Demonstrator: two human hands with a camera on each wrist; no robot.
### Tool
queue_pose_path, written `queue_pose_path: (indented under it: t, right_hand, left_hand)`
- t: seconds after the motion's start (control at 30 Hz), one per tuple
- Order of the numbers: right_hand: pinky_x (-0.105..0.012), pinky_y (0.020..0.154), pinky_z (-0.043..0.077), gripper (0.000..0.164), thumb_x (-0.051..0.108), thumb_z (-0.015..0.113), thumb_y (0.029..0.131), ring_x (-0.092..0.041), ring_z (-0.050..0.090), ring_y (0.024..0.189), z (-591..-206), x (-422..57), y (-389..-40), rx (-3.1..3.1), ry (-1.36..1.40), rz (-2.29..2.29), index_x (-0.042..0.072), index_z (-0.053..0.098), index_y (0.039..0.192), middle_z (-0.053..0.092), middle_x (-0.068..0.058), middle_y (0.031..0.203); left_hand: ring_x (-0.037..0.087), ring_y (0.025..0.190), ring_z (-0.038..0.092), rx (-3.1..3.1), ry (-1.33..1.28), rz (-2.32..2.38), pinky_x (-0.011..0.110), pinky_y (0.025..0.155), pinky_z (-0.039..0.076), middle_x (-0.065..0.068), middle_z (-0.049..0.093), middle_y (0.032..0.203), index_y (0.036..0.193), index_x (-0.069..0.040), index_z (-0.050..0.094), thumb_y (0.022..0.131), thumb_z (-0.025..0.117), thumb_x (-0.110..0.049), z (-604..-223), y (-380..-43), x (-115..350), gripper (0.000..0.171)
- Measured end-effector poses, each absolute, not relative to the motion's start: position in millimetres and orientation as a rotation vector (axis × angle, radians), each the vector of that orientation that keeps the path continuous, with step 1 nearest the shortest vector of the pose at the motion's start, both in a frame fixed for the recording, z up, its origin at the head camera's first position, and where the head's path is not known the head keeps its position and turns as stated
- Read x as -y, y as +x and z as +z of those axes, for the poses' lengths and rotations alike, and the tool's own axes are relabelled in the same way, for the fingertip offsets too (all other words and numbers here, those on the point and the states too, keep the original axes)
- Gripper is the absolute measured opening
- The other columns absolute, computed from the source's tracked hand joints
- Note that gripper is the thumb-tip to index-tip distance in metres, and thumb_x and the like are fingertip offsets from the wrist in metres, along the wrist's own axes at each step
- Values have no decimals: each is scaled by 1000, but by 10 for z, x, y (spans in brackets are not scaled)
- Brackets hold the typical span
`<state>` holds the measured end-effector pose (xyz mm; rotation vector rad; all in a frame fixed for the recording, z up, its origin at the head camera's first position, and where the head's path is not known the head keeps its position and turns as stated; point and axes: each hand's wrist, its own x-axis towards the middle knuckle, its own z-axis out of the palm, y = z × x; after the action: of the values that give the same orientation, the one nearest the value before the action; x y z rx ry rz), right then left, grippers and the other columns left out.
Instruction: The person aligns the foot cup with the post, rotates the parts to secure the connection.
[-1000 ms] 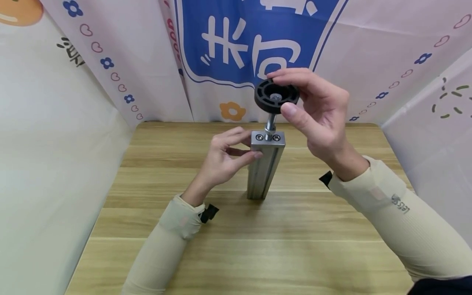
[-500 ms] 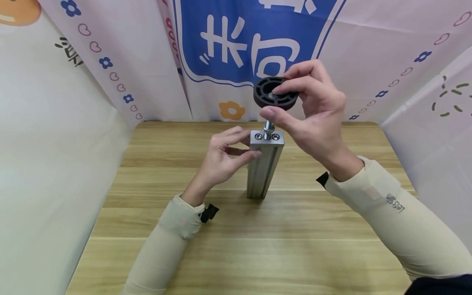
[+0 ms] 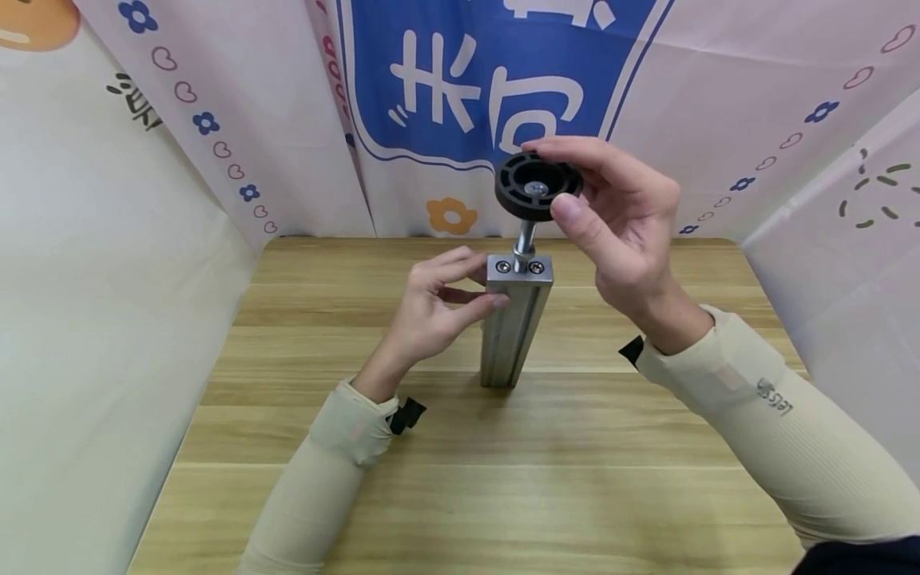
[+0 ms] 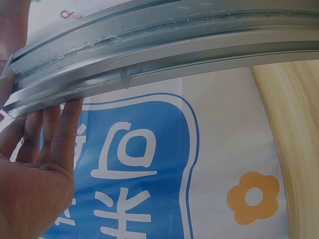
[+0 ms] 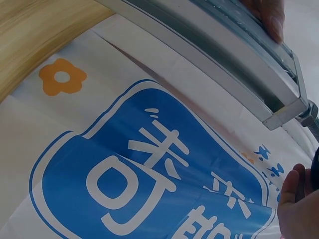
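An aluminium profile (image 3: 507, 335) stands upright on the wooden table, its end plate held by two screws. From that plate rises a threaded levelling foot with a round black base (image 3: 513, 196) on top. My left hand (image 3: 438, 307) grips the profile near its upper end, thumb on the front and fingers behind. In the left wrist view those fingers (image 4: 67, 129) lie along the grooved metal. My right hand (image 3: 632, 216) holds the black base by its rim between thumb and fingers. The right wrist view shows a nut (image 5: 310, 112) on the stud by the end plate.
The wooden table (image 3: 323, 351) carries the profile near its middle. A printed cloth (image 3: 431, 184) with a blue sign hangs behind the table's far edge. Pale cloth walls stand at left and right.
My right hand's fingers reached across the base half a second ago and have now turned back to its right rim. My left hand and the profile stay put.
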<state>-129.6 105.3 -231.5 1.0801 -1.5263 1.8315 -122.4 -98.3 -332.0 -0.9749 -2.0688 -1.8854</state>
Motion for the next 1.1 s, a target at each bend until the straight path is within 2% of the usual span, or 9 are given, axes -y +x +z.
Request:
queue_pose_path:
  t: [0.33,0.5,0.67,0.83,1.03,1.1]
  right_hand:
    - [-29,94,58,46,14,71,90,-25,69,105,-2318,-1066,-1315,1550,1073,1782,-18,65,123,77,-10,115]
    - [-26,90,57,61,31,80,91,-24,64,103,-2311,-1060,-1317,1571,1058,1764,-18,65,123,74,-9,113]
    - [-24,92,56,77,44,85,87,-22,58,102,-2312,-1056,-1313,1622,1032,1732,-18,64,126,65,-6,112]
    - [-24,96,59,79,45,90,83,-22,58,102,-2310,-1043,-1298,1650,1027,1759,-18,66,123,57,-7,110]
    - [-25,95,60,80,44,96,74,-23,57,104,-2310,-1032,-1304,1637,1014,1798,-18,65,115,57,-7,109]
    - [-25,93,60,81,48,93,77,-24,59,104,-2312,-1031,-1309,1627,1014,1803,-18,65,114,59,-8,110]
  left_hand:
    - [14,96,71,2091,-967,-1885,37,77,71,20,71,107,126,7,72,88,78,9,-3318,-1221,983,39]
    - [15,95,71,2079,-976,-1877,37,77,71,20,71,106,125,7,72,87,78,9,-3323,-1222,987,38]
    - [14,96,71,2072,-990,-1867,37,77,71,20,71,106,124,8,72,87,78,10,-3323,-1225,988,38]
    - [15,96,72,2082,-985,-1865,36,78,71,20,71,106,126,7,72,87,79,9,-3324,-1227,994,40]
    - [15,97,72,2096,-974,-1870,36,78,71,20,71,107,127,7,71,87,79,9,-3326,-1224,998,41]
    - [15,97,71,2088,-978,-1882,37,78,71,20,71,107,127,8,71,87,79,9,-3324,-1224,994,41]
